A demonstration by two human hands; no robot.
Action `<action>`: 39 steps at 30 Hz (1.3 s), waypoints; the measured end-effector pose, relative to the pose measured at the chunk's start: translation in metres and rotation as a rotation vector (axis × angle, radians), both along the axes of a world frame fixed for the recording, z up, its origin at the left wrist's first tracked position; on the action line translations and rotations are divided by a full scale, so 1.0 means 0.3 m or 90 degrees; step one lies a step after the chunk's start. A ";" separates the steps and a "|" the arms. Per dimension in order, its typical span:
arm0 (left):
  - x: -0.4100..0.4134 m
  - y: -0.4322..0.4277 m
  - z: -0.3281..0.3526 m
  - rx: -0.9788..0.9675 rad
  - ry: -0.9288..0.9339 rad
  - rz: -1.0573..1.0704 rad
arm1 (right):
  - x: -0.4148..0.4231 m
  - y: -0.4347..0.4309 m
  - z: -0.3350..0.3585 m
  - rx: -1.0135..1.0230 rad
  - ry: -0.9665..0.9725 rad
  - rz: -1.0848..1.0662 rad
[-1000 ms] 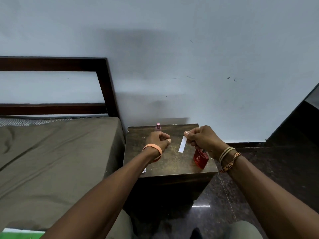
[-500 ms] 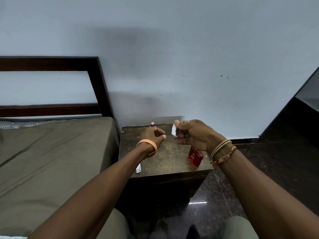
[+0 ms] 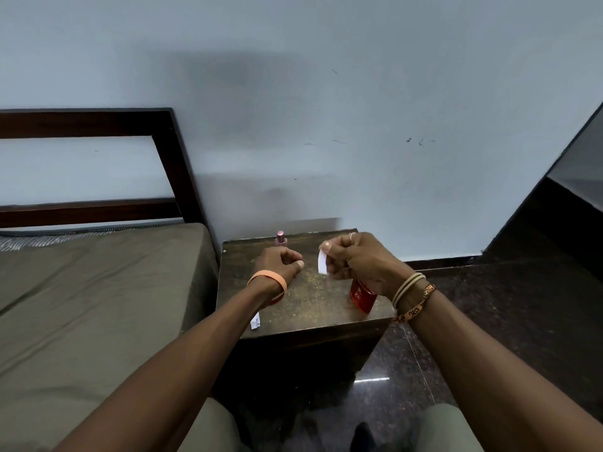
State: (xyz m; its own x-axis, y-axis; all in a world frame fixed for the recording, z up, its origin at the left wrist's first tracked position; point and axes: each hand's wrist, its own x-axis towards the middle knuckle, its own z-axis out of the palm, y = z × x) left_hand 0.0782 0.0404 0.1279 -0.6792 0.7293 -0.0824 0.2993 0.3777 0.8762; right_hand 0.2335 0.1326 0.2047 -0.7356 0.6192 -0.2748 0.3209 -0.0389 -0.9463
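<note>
Right hand pinches paper strip upright above table.

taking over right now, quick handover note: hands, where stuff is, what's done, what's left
Right hand pinches a white paper strip above the table.
Left hand is beside it, fingers curled, not touching; what it holds is hidden.
Red bottle is by the right wrist, pink bottle at the back edge, folded paper front left.
Done: strip in hand. Left: probably using it with a bottle.
</note>
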 end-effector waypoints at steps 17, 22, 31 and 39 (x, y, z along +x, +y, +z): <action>0.001 0.015 -0.038 -0.008 -0.008 -0.013 | -0.007 0.021 -0.035 0.145 -0.191 0.088; -0.009 0.029 -0.069 -0.005 -0.016 -0.017 | -0.014 0.037 -0.030 -0.048 0.027 0.031; -0.026 0.067 -0.139 -0.024 -0.042 -0.011 | -0.028 0.089 -0.122 0.065 -0.078 0.018; -0.026 0.166 -0.240 -0.029 -0.092 -0.026 | -0.091 0.225 -0.222 0.246 -0.179 0.051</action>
State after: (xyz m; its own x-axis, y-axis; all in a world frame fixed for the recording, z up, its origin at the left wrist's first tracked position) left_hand 0.0703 0.0902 0.0559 -0.6280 0.7491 -0.2110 0.1874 0.4087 0.8932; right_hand 0.2063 0.2001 0.1381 -0.7157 0.6594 -0.2304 0.5535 0.3343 -0.7628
